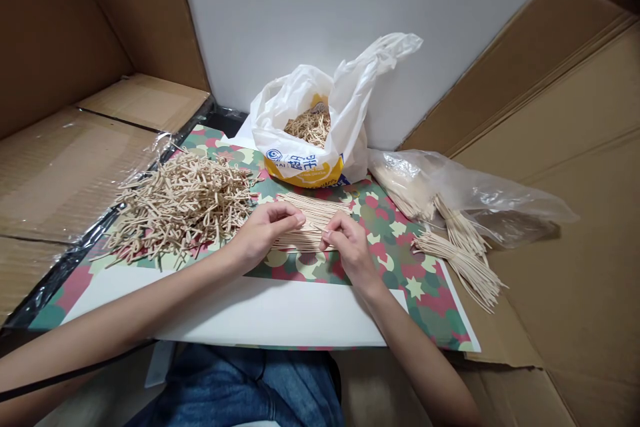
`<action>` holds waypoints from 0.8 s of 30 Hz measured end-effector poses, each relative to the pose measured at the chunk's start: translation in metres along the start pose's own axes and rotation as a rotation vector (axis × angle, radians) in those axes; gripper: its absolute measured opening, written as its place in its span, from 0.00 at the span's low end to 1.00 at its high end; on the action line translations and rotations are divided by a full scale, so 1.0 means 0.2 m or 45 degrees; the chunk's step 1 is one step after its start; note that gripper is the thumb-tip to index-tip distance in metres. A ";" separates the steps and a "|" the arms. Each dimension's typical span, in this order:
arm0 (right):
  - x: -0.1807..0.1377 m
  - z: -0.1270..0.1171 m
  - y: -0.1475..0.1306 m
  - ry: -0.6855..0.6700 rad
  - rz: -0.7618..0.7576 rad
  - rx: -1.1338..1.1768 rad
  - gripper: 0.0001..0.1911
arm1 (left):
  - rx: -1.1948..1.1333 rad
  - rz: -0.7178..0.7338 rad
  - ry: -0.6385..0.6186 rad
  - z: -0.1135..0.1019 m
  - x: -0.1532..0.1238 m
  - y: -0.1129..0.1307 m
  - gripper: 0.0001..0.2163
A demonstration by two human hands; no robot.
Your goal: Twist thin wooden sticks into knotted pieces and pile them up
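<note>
Between my two hands runs one thin pale strand [315,227], like a short cord or stick; its exact kind is hard to tell. My left hand [270,227] pinches its left end between thumb and fingertips. The fingers of my right hand [349,243] are closed on the other end. Right beneath them, a flat row of straight strands [315,205] lies side by side on a camouflage-patterned sheet [300,270]. To the left of my left hand rises a loose heap of bent, tangled strands [183,203].
A white plastic bag [305,160] with more strands inside stands at the back. Tied bundles of straight strands [463,267] lie at the right, beside a clear plastic bag [480,197]. Cardboard [565,213] walls both sides. White paper [280,313] covers the front edge.
</note>
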State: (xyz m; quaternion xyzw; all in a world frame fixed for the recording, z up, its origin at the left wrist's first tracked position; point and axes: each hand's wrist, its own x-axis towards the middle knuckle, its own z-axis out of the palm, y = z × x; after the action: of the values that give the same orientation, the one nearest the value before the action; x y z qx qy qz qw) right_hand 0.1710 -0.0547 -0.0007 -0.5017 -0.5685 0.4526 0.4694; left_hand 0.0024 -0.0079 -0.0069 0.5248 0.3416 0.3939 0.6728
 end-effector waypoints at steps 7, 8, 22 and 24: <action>0.01 -0.06 -0.04 -0.202 -0.127 -0.407 0.05 | 0.569 0.386 -0.056 -0.01 -0.03 0.07 0.09; 0.01 -0.07 -0.05 -0.251 -0.141 -0.464 0.06 | 0.634 0.445 -0.060 -0.02 -0.03 0.07 0.09; 0.01 -0.08 -0.02 -0.359 -0.626 -0.920 0.09 | 0.965 0.651 -0.249 0.00 -0.05 0.08 0.08; 0.01 -0.09 -0.03 -0.348 -0.639 -0.838 0.10 | 0.911 0.638 -0.267 0.00 -0.05 0.08 0.08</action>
State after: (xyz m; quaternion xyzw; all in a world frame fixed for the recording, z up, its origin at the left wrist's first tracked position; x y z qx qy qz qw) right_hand 0.1879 -0.0521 0.0077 -0.4062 -0.8437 0.1815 0.3005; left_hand -0.0052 -0.0140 0.0088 0.8280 0.2487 0.3466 0.3638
